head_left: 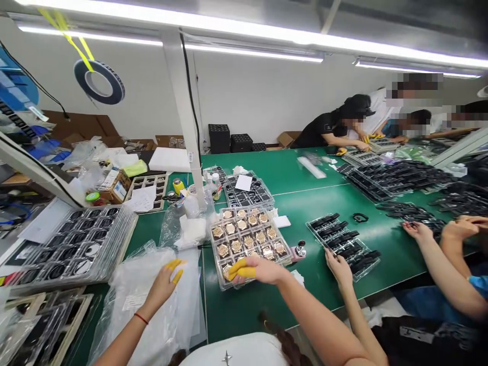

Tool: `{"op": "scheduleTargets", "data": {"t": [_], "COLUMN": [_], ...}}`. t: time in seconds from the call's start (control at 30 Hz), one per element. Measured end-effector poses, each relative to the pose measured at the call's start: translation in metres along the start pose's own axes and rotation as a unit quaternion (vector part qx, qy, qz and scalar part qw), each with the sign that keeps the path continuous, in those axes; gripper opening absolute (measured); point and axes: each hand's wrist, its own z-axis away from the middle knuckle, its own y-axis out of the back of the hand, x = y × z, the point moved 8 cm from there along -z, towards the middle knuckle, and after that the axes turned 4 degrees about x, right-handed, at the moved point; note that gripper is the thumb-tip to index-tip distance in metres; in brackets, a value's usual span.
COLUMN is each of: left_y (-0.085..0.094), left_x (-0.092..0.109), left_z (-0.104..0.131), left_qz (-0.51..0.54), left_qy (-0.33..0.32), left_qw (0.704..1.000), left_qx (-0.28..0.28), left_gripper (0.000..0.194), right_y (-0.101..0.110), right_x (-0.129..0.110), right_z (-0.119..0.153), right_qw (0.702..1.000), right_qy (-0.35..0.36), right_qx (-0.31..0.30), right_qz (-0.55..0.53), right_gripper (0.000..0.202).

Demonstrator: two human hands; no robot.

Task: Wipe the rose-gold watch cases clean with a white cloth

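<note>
My left hand [164,282], with yellow finger cots, hovers above a clear plastic sheet [129,284]. Its thumb and fingers are apart and nothing is between them. My right hand [257,269], also in yellow finger cots, reaches over a clear compartment tray [219,285] of rose-gold watch cases. Its fingertips close on the watch case [227,271] in the front-left compartment; they partly cover it. More watch cases [248,241] lie face up in rows in this tray, which rests on the green table [229,317].
Left stands a stack of trays [114,254] holding dark round parts. Behind my tray is another clear tray [249,189] with a white paper [244,182] on it. A co-worker's hand [339,267] touches a tray of black watches [345,244] to the right. A metal post [183,101] rises ahead.
</note>
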Motion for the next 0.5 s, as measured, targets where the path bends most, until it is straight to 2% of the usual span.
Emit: {"op": "scheduleTargets", "data": {"t": [0.07,0.1,0.2,0.27,0.37,0.5], "left_y": [0.01,0.009,-0.011,-0.033,-0.063,-0.091], "left_x": [0.041,0.063,0.131,0.169,0.202,0.21], "left_z": [-0.048,-0.074,-0.147,-0.19,-0.241,-0.288], "left_qz": [0.043,0.067,0.135,0.163,0.186,0.209], "left_qy": [-0.017,-0.022,-0.028,-0.019,0.015,0.061], "left_qw": [0.999,0.997,0.99,0.986,0.982,0.974], "left_qx": [0.024,0.029,0.022,0.003,-0.031,-0.063], "left_gripper": [0.061,0.063,0.061,0.055,0.043,0.036], "right_y": [0.077,0.114,0.218,0.271,0.319,0.341], "right_x": [-0.047,-0.067,-0.111,-0.125,-0.133,-0.133], "right_z": [0.009,0.01,0.003,-0.009,-0.034,-0.07], "right_qw": [0.993,0.985,0.943,0.913,0.887,0.887], "right_qy": [0.055,0.075,0.103,0.087,0.042,0.001], "right_qx": [0.106,0.154,0.317,0.399,0.456,0.449], "right_qz": [0.0,-0.001,0.003,0.018,0.054,0.105], "right_gripper": [0.033,0.033,0.023,0.023,0.027,0.031]}}
